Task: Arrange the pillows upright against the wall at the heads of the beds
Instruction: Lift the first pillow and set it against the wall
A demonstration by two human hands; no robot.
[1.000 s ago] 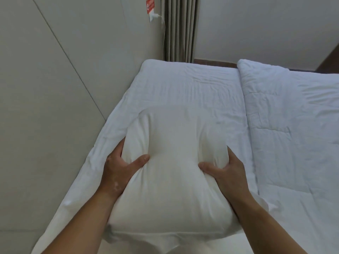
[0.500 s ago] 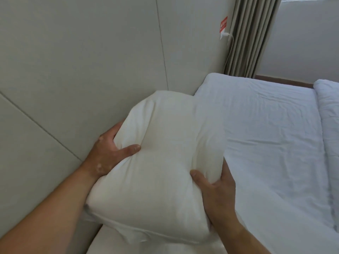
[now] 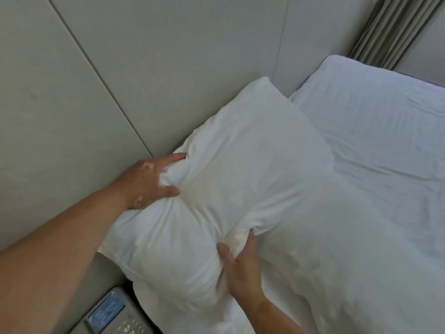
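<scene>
A white pillow (image 3: pixel 231 179) leans tilted against the pale panelled wall (image 3: pixel 120 75) at the head of the bed (image 3: pixel 375 145). My left hand (image 3: pixel 147 182) grips the pillow's edge on the wall side, fingers sunk into the fabric. My right hand (image 3: pixel 240 266) pinches the near lower edge of the pillow. The pillow's long side runs along the wall, and its far corner touches the wall. Its lower end lies over the bed's corner.
A grey device with a screen and buttons (image 3: pixel 113 314) sits below the pillow at the bottom left, beside the bed. A beige curtain (image 3: pixel 390 30) hangs at the top right. White sheet covers the bed to the right.
Both hands have carried the pillow left from the middle of the bed and pressed it against the wall. The view has turned left and down, which reveals the grey device.
</scene>
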